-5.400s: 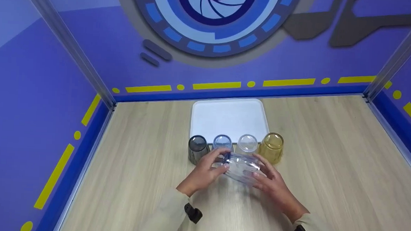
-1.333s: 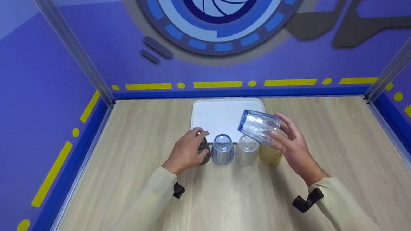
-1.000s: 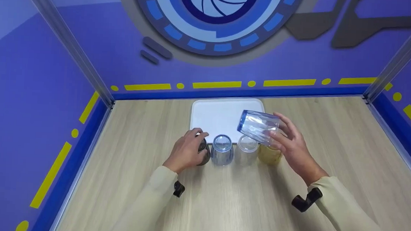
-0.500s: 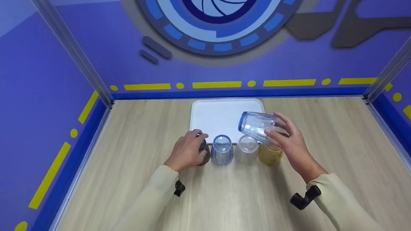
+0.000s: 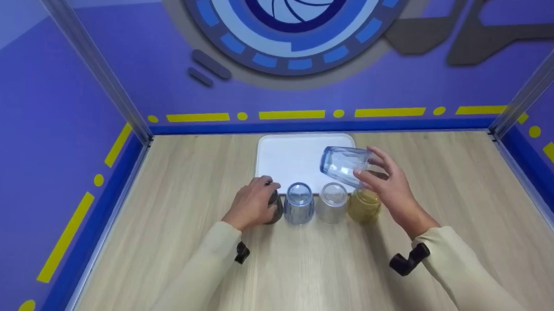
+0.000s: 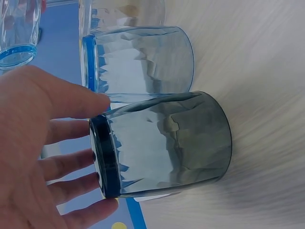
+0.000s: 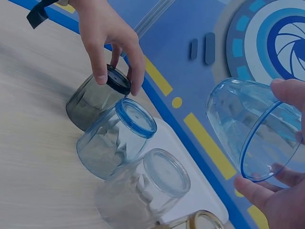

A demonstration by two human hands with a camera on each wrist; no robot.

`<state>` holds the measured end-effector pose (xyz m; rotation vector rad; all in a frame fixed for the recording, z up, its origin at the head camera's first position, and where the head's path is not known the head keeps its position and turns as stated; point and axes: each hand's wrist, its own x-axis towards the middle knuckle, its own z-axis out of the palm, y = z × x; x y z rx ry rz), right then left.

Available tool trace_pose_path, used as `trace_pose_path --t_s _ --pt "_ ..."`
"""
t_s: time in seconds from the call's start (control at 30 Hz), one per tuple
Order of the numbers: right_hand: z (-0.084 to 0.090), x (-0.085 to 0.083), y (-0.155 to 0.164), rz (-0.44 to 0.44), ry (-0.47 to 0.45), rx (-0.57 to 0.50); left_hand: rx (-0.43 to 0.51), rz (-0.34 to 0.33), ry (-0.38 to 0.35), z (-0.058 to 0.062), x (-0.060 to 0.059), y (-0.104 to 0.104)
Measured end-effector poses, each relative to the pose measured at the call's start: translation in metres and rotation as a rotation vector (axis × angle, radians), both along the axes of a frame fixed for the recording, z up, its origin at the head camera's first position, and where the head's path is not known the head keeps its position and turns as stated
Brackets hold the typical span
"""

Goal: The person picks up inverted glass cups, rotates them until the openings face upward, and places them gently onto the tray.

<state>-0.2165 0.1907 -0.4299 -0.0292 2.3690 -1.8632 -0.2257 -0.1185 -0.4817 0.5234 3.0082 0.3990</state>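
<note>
My left hand [image 5: 251, 202] has its thumb and fingertips around the base end of a smoky grey drinking glass [image 6: 167, 148], which stands upside down on the table. My right hand [image 5: 391, 187] grips a light blue drinking glass [image 5: 343, 164] near its rim, in the air above the tray's right part. This glass lies on its side, its base pointing left; in the right wrist view its open mouth faces my palm. Between the hands, a second blue glass [image 5: 299, 206], a clear glass [image 5: 332, 208] and an amber glass [image 5: 364, 211] stand upside down in a row with the grey one.
A white rectangular tray [image 5: 281, 158] lies just behind the row of glasses. The wooden table [image 5: 299, 280] is bounded by a blue-purple printed back wall [image 5: 280, 99] and side panels, with metal posts at the corners.
Several seconds ago both hands held the light blue glass; since then the left has gone to the grey glass and the right has lifted the blue one up and right. Lately it has shifted slightly.
</note>
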Motion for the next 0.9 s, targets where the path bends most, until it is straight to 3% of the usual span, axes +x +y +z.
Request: trace_pose_path --t_s 0.43,0.9 --pt "0.001 -0.008 0.001 0.003 0.026 0.043 -0.048 -0.03 -0.035 0.005 -0.003 -0.001" --pt "-0.001 -0.014 0.003 -0.028 0.024 0.069 0.003 -0.061 -0.022 0.01 -0.011 -0.004"
